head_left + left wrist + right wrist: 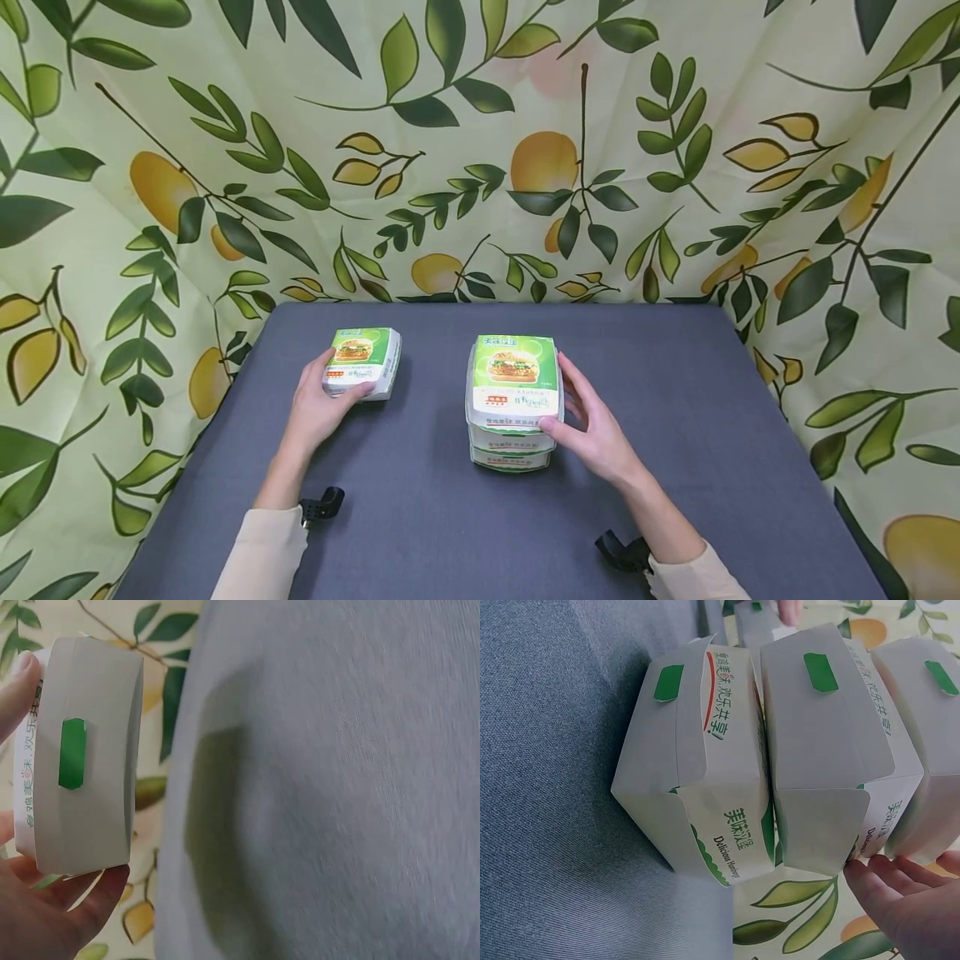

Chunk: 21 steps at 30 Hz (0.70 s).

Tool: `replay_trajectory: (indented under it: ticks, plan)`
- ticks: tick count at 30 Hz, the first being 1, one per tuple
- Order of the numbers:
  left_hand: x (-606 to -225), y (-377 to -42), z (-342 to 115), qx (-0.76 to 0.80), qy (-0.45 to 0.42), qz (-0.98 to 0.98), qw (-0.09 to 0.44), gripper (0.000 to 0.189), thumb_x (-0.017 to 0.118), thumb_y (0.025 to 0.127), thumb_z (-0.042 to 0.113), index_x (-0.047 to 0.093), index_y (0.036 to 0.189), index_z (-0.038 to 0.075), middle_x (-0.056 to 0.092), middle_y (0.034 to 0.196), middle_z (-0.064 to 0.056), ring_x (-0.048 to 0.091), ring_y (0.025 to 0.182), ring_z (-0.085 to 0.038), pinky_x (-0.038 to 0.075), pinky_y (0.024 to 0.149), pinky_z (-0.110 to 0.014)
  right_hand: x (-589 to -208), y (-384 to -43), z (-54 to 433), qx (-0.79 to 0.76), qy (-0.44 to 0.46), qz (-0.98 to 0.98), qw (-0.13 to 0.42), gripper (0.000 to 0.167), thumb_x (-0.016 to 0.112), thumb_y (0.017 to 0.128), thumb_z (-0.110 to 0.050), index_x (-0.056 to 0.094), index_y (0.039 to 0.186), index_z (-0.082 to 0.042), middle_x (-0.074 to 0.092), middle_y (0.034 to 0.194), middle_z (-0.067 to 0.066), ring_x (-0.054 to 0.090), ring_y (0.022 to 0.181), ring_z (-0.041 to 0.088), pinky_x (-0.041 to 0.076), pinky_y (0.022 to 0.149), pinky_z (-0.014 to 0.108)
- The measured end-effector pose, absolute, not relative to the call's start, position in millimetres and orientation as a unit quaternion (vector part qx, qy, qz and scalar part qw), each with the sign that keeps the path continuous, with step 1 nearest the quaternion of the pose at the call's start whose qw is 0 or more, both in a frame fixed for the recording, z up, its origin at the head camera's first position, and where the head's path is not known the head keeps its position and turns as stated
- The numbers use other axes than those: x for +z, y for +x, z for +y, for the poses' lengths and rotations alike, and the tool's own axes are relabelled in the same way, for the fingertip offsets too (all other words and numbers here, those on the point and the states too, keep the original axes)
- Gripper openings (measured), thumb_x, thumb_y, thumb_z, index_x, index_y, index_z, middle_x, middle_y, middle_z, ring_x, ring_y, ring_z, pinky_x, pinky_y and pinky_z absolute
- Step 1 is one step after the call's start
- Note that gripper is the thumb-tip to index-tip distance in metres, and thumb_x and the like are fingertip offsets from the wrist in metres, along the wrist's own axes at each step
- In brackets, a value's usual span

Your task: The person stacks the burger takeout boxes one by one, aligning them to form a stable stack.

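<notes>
On the left, my left hand (313,408) grips a white and green hamburger box (363,367) printed with a burger picture. In the left wrist view this box (97,802) hangs above the cloth, its shadow apart from it. Right of centre stand three similar boxes in a stack, the top hamburger box (516,379) facing up with its burger picture. My right hand (596,425) holds that top box at its right side, thumb at the near corner. In the right wrist view the fingertips (866,881) touch near the seam between the middle box (817,742) and the top one.
A grey-blue cloth covers the table (420,533). Behind and at both sides hangs a curtain (480,225) with leaves and yellow fruit. Each wrist wears a black strap mount, such as the left mount (324,503).
</notes>
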<state>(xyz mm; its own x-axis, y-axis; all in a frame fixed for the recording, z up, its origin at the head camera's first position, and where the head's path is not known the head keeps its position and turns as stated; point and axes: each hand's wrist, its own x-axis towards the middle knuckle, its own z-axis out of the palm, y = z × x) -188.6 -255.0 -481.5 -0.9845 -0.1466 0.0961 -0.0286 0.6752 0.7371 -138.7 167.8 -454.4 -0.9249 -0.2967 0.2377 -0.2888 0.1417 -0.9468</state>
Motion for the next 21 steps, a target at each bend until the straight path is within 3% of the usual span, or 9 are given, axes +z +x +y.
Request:
replay_trajectory:
  ticks: [21]
  plan:
    - [-445.3,-177.4,-214.5,-0.415,-0.002,-0.901,0.127,0.101,0.086,0.078,0.05,0.037,0.157,0.009,0.041,0.152,-0.016,0.045,0.129,-0.034,0.037,0.103,-0.051,-453.2,-137.1,167.2,-0.625,-0.198,0.755,0.002,0.088,0.069,0.094,-0.013,0.015,0.164,-0.011,0.023,0.166,0.01,0.03,0.147,0.029,0.032,0.111,0.016]
